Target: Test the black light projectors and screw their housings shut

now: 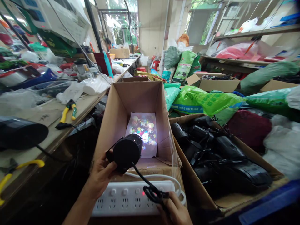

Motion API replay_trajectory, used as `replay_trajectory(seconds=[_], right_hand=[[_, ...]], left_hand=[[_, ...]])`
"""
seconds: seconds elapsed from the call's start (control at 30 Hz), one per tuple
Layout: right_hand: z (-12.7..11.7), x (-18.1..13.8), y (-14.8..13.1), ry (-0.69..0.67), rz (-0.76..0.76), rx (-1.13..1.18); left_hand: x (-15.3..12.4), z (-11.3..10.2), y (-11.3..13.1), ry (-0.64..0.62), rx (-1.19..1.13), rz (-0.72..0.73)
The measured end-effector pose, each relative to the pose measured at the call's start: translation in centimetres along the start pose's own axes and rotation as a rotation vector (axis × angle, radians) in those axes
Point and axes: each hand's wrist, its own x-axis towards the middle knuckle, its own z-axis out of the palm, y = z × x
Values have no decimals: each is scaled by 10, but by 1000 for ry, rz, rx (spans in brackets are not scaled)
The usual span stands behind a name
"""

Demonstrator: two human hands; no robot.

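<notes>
My left hand (104, 172) is closed around a black cylindrical projector lamp (126, 153) in front of an open cardboard box (107, 125). Colourful stars and spots of light fall on a white sheet of paper (150, 147) inside the box. From the lamp's near end a black cord (142, 177) runs down to my right hand (175, 207), which grips its bundled loops and plug end. That hand is at the right end of a white power strip (126, 195), where a small red light glows. Whether the plug sits in a socket is hidden.
At right, a cardboard box (211, 200) holds several black devices. The left workbench (79, 117) bears yellow-handled pliers (67, 114), yellow-handled cutters (14, 172) and another black cylinder (21, 132). Green sacks (201, 100) lie beyond the boxes.
</notes>
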Motion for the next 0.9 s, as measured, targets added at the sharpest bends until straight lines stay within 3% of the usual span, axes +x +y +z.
replay_trajectory(seconds=[0.47,0.9], right_hand=[[0,0,-1,-19,38,35],[2,1,-3,18,45,-19]], left_hand=[[-2,-5,2,-42,20,14],[-9,6,9,1,-16,44]])
